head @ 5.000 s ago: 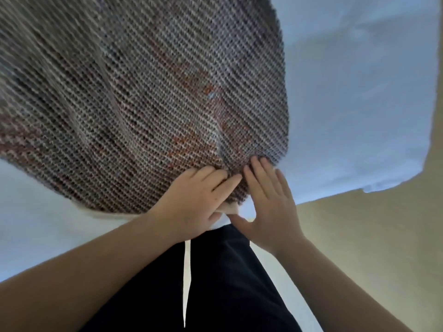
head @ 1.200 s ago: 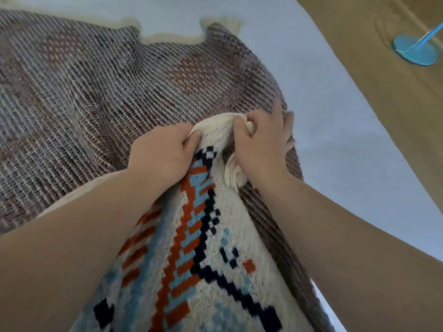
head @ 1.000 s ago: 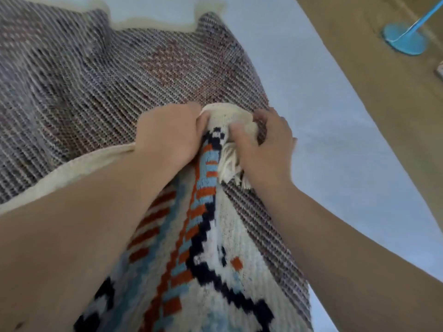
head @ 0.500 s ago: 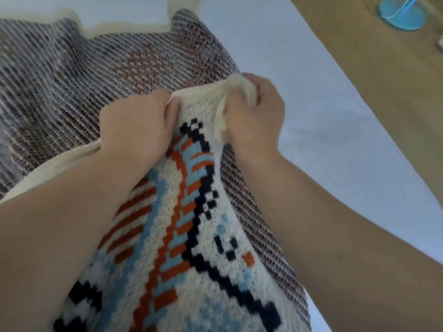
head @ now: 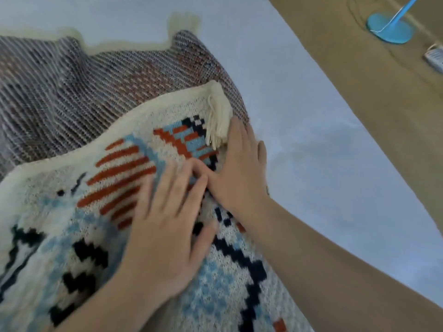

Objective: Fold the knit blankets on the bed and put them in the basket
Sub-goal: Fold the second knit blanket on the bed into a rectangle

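Two hands: both lie flat on the blanket (head: 100,207), fingers straight, gripping nothing.
Left hand (head: 165,236): pressed palm-down on the patterned face, on the near side of the tassel (head: 218,121) and well apart from it; blurred.
Right hand (head: 239,168): pressed palm-down, fingertips just beside the tassel; its thumb meets the left hand's fingers.
Blanket: spread on the bed (head: 323,164), one flap turned over so the cream, blue, orange and black face shows on top of the grey-brown reverse.
Tassel: at the far right corner of the turned flap, lying back onto the patterned face.
Flap edge: cream border running from the tassel away to the left and nearer the person.
Key relation: the turned corner lies ahead of the hands, the right hand being the nearer; the flap's length runs from the tassel back under both forearms.
Step, as judged: smoothing the first fold; folding is early.
Next move, as judged: needs hands parted along the flap and a fresh hold on an edge.
Basket: not in view.
Floor (head: 359,68): right of the tassel, past the bed; a blue stand (head: 389,29) on it.
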### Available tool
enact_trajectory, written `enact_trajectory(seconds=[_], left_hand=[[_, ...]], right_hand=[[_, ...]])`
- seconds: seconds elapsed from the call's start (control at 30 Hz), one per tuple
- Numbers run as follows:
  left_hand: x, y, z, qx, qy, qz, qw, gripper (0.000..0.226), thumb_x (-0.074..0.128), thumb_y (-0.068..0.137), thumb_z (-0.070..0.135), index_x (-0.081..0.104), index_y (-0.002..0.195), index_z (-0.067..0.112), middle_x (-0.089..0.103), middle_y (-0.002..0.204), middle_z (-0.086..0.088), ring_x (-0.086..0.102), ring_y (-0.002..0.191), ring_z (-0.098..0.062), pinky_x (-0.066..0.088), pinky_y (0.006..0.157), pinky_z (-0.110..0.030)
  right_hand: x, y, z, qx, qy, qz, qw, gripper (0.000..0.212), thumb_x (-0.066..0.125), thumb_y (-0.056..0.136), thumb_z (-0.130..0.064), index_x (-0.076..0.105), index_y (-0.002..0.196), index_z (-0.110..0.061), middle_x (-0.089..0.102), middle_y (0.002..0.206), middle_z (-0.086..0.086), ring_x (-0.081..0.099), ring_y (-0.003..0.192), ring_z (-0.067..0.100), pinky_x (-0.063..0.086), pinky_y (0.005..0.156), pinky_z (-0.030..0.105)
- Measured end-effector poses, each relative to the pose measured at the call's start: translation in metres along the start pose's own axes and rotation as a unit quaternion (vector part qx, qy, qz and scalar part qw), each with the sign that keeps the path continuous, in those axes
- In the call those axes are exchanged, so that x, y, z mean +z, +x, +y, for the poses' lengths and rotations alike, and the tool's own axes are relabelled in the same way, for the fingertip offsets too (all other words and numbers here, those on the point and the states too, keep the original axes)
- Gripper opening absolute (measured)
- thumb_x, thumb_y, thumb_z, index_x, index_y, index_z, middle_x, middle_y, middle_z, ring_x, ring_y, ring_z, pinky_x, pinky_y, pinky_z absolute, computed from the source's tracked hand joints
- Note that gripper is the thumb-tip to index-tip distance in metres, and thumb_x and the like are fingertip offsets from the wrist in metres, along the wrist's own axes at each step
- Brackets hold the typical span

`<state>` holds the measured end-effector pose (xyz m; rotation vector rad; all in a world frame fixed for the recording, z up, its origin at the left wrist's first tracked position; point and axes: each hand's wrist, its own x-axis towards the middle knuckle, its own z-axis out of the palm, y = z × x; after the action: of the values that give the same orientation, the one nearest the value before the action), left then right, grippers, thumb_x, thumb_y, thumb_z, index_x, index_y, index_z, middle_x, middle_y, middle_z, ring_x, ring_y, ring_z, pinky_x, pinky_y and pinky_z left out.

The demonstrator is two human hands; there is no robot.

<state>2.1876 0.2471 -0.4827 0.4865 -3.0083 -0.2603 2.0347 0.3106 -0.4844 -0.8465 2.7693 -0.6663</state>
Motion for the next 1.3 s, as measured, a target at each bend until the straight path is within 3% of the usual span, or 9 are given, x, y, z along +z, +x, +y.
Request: enact_trajectory(seconds=[0.27, 0.4, 0.53, 0.6, 0.7, 0.87, 1.0, 1.13, 1.3], left_hand=[[0.015, -0.059, 0.013, 0.041, -0.019, -0.102, 0.994, 0.076, 0.018, 0.1, 0.062, 0.012, 0.16, 0.016, 0.005, 0.168, -0.007, 0.0, 0.155, -0.022, 0.004, 0.122, -0.045], [0.01, -0.137, 0.036, 0.058, -0.027, -0.152, 0.986, 0.081, 0.03, 0.097, 0.062, 0.016, 0.159, 0.011, 0.006, 0.168, -0.008, 0.003, 0.155, -0.024, 0.008, 0.122, -0.05], [0.013, -0.194, 0.059, 0.087, -0.038, -0.175, 0.98, 0.081, 0.037, 0.096, 0.062, 0.023, 0.157, 0.011, 0.012, 0.167, -0.011, 0.008, 0.154, -0.028, 0.011, 0.122, -0.053], [0.015, -0.202, 0.064, 0.084, -0.051, -0.152, 0.984, 0.071, 0.039, 0.099, 0.054, 0.029, 0.156, 0.012, 0.019, 0.165, -0.011, 0.013, 0.154, -0.029, 0.014, 0.122, -0.053], [0.014, -0.195, 0.066, 0.076, -0.067, -0.09, 0.991, 0.05, 0.038, 0.104, 0.036, 0.048, 0.146, 0.011, 0.04, 0.156, -0.013, 0.031, 0.148, -0.032, 0.026, 0.119, -0.055], [0.007, -0.216, 0.082, 0.107, -0.11, -0.084, 0.985, 0.044, 0.039, 0.103, 0.029, 0.06, 0.134, 0.008, 0.054, 0.145, -0.012, 0.042, 0.141, -0.033, 0.027, 0.118, -0.052], [0.001, -0.273, 0.115, 0.125, -0.102, -0.132, 0.978, 0.042, 0.043, 0.101, 0.026, 0.06, 0.134, 0.006, 0.055, 0.143, -0.013, 0.044, 0.139, -0.035, 0.031, 0.116, -0.052], [-0.009, -0.329, 0.164, 0.132, -0.092, -0.172, 0.972, 0.036, 0.065, 0.091, 0.014, 0.068, 0.126, 0.007, 0.063, 0.135, -0.013, 0.056, 0.129, -0.035, 0.045, 0.104, -0.053], [-0.02, -0.42, 0.229, 0.144, -0.12, -0.317, 0.93, 0.051, 0.083, 0.077, 0.015, 0.068, 0.124, 0.005, 0.067, 0.128, -0.017, 0.063, 0.12, -0.037, 0.059, 0.083, -0.053]], right_hand=[[0.001, -0.13, 0.023, -0.013, -0.08, -0.043, 0.996, 0.066, 0.024, 0.101, -0.054, 0.006, 0.158, -0.026, 0.006, 0.166, 0.004, -0.003, 0.153, 0.022, -0.006, 0.122, 0.042], [-0.006, -0.225, 0.038, 0.014, -0.085, -0.056, 0.995, 0.067, 0.032, 0.099, -0.055, 0.025, 0.156, -0.021, 0.026, 0.161, 0.011, 0.018, 0.15, 0.03, 0.015, 0.12, 0.047], [-0.01, -0.298, 0.045, 0.072, -0.049, -0.005, 0.996, 0.059, 0.057, 0.093, -0.044, 0.043, 0.145, -0.021, 0.051, 0.142, 0.013, 0.047, 0.123, 0.03, 0.04, 0.098, 0.046], [-0.013, -0.304, 0.048, 0.1, 0.047, 0.027, 0.993, 0.052, 0.066, 0.092, -0.03, 0.052, 0.141, -0.02, 0.058, 0.124, 0.009, 0.055, 0.106, 0.018, 0.047, 0.092, 0.033], [-0.021, -0.298, 0.051, 0.114, 0.131, 0.041, 0.984, 0.041, 0.068, 0.093, -0.017, 0.062, 0.133, -0.017, 0.057, 0.099, -0.003, 0.049, 0.077, -0.001, 0.037, 0.077, 0.001], [-0.037, -0.33, 0.074, 0.045, 0.063, 0.035, 0.996, 0.032, 0.064, 0.094, -0.011, 0.068, 0.125, -0.012, 0.052, 0.081, 0.003, 0.051, 0.062, 0.021, 0.043, 0.056, 0.027], [-0.055, -0.397, 0.097, 0.011, 0.022, -0.02, 0.999, 0.03, 0.056, 0.096, -0.016, 0.07, 0.121, -0.008, 0.043, 0.071, 0.003, 0.039, 0.053, 0.023, 0.034, 0.051, 0.025], [-0.081, -0.467, 0.117, 0.065, 0.025, -0.071, 0.995, 0.03, 0.062, 0.09, -0.011, 0.071, 0.118, -0.007, 0.047, 0.068, 0.005, 0.043, 0.05, 0.025, 0.039, 0.049, 0.026], [-0.119, -0.568, 0.147, 0.086, 0.01, -0.198, 0.976, 0.03, 0.062, 0.089, -0.02, 0.072, 0.114, -0.009, 0.044, 0.068, -0.004, 0.048, 0.05, 0.027, 0.043, 0.052, 0.03]])
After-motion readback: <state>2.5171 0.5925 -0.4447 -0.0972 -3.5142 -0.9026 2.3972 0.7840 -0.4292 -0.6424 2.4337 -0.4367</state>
